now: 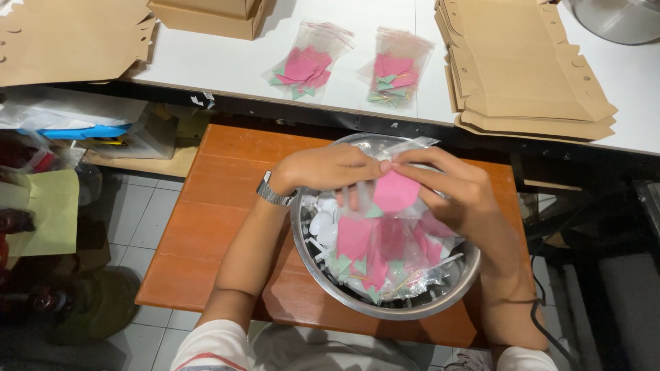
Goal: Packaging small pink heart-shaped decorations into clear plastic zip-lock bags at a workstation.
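Fingers (pixel 385 165) on clear bag (pixel 402 196)

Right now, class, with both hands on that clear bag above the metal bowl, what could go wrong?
1. The left hand and right hand pinch the clear bag only near its top; pink and green pieces might slip out.
2. The metal bowl sits near the front edge of the wooden board; a nudge might tip it.
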